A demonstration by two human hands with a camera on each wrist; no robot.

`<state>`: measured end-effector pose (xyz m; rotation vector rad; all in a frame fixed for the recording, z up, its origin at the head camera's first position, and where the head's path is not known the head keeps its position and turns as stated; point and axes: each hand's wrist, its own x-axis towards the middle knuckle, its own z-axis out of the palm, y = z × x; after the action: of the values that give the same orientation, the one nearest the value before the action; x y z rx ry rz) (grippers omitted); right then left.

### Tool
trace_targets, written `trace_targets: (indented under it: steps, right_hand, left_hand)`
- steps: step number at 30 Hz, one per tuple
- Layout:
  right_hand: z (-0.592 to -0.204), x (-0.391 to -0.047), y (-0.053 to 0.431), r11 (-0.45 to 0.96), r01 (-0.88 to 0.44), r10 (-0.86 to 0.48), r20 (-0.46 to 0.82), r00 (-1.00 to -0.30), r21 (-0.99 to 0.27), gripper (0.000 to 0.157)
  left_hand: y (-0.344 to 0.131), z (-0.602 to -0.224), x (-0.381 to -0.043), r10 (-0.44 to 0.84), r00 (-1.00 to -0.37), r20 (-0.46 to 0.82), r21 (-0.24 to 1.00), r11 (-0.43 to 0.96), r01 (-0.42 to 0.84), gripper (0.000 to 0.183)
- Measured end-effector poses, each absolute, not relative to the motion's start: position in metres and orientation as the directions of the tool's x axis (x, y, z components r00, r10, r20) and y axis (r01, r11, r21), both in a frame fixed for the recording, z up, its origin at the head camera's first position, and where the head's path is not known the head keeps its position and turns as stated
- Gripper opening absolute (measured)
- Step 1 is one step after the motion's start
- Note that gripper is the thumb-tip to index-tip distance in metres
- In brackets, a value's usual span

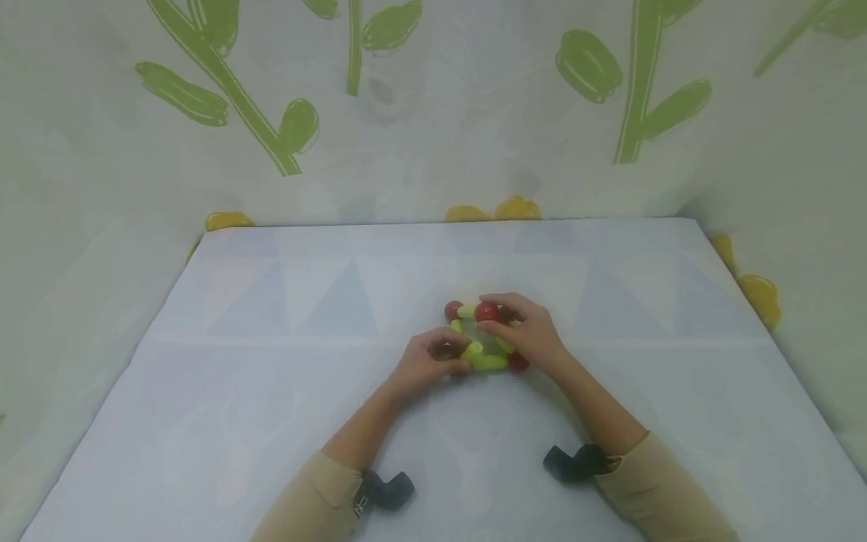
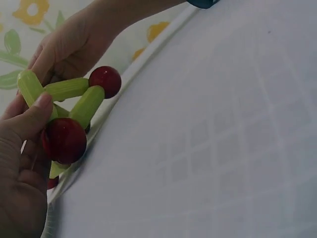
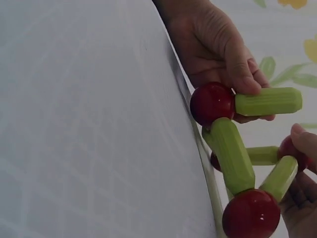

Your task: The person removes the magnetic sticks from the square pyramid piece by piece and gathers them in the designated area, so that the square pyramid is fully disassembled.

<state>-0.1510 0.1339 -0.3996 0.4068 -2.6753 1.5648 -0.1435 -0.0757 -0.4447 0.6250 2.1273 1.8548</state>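
Ball-and-rod frame [image 1: 491, 363] held between hands: green rod [image 2: 30, 87] pinched by left hand [image 1: 427, 360], red ball [image 1: 486, 312] by right hand [image 1: 533, 331]. Probably light, stiff; smooth balls may slip, ridged rods better gripped.

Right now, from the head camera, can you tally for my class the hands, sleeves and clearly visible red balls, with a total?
Hands: 2
Sleeves: 2
Clearly visible red balls: 3
Total: 7 (more balls may be hidden)

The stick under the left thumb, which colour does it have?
The stick is light green; it shows best in the right wrist view.
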Motion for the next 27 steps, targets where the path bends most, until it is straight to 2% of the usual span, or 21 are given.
trace_targets:
  steps: [7, 13, 17, 21, 27]
  right_hand:
    - [-0.399, -0.151, 0.133, 0.464, -0.221, -0.231, 0.123, -0.965, -0.858, 0.044]
    - [-0.399, -0.151, 0.135, 0.478, -0.243, -0.263, 0.126, -0.956, -0.844, 0.045]
    - [-0.400, -0.152, 0.136, 0.465, -0.262, -0.297, 0.130, -0.946, -0.845, 0.044]
    - [-0.400, -0.154, 0.137, 0.459, -0.277, -0.329, 0.128, -0.936, -0.844, 0.043]
    - [-0.399, -0.155, 0.140, 0.471, -0.289, -0.354, 0.122, -0.927, -0.834, 0.045]
  left_hand:
    - [-0.080, -0.445, -0.145, 0.441, -0.892, 0.096, 0.952, 0.221, 0.212, 0.033]
    - [-0.091, -0.451, -0.151, 0.494, -0.842, 0.218, 0.899, 0.233, 0.370, 0.026]
    - [-0.095, -0.457, -0.155, 0.544, -0.781, 0.306, 0.791, 0.311, 0.527, 0.031]
    - [-0.094, -0.457, -0.156, 0.641, -0.682, 0.354, 0.614, 0.390, 0.686, 0.034]
    - [-0.093, -0.455, -0.157, 0.704, -0.597, 0.384, 0.474, 0.405, 0.782, 0.027]
